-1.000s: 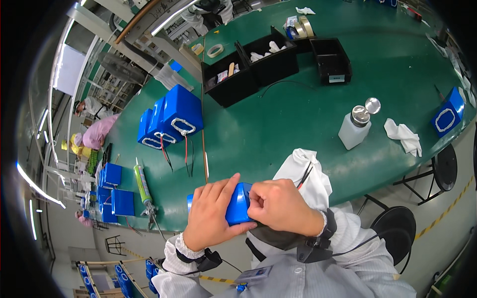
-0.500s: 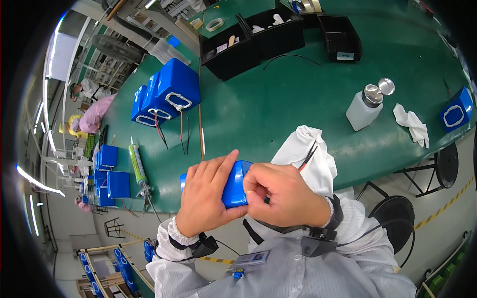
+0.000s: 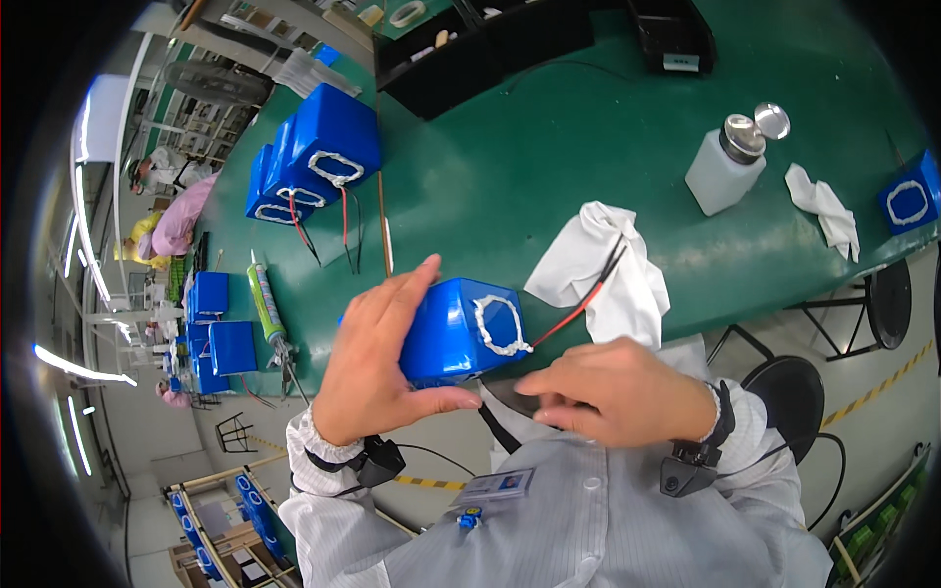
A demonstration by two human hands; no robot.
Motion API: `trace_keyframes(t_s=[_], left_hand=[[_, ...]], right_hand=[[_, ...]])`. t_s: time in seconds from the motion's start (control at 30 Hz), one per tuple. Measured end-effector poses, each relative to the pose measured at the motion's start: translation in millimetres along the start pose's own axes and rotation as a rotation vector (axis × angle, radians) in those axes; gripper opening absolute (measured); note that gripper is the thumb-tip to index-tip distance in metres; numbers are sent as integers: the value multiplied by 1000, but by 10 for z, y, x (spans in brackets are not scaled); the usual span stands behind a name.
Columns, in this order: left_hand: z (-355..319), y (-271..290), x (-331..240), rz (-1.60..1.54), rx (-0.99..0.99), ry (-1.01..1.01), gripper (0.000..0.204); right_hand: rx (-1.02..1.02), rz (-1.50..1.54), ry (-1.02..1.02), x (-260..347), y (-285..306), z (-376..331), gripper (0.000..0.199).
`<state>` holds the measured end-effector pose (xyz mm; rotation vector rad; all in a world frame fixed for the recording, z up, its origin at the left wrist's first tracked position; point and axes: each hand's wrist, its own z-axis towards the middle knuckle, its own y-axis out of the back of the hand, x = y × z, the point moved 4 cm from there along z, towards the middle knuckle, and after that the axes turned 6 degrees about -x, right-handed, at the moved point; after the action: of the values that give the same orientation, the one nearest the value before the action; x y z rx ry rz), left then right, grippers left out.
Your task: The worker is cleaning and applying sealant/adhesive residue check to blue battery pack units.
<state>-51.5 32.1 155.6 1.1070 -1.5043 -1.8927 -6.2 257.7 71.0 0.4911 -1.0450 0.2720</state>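
A blue-wrapped battery pack rests tilted at the table's front edge, its end face toward the right. That end bears a ring of white sealant, and red and black wires run from its lower corner over a crumpled white cloth. My left hand is closed round the pack's left side, fingers over the top and thumb along the lower edge. Just below and right of the pack, apart from it, my right hand has loosely bent, slightly blurred fingers with nothing visible between them.
Several more blue packs stand at left, with a sealant tube near them. A white pump bottle with its lid up and another white cloth are at right. Black bins line the back; stools stand beyond the edge.
My right hand has come off the pack's end and moved right and down, uncovering the sealant ring and wires. The pack has turned to show that end. The view has shifted slightly.
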Motion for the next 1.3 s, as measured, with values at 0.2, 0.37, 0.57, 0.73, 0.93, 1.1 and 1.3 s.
trace_keyframes(t_s=[0.2,0.37,0.57,0.73,0.93,1.1,1.3], left_hand=[[75,-122,-27,104,-21,-28,122],[60,-140,-39,116,-13,-14,120],[48,-144,-32,119,-21,-14,120],[60,-149,-11,110,-20,-10,119],[95,-107,-30,107,-27,-15,116],[106,-139,-51,110,-27,-40,113],[63,-125,-102,139,-46,-59,113]], right_hand=[[-372,-121,68,-221,17,196,18],[-474,-82,102,-331,-62,345,9],[-419,-86,133,-311,-83,464,7],[-378,-186,175,-274,-72,523,11],[-363,-247,167,-211,-100,607,15],[-379,-203,117,-222,-117,653,11],[-354,-128,31,-231,-191,632,11]])
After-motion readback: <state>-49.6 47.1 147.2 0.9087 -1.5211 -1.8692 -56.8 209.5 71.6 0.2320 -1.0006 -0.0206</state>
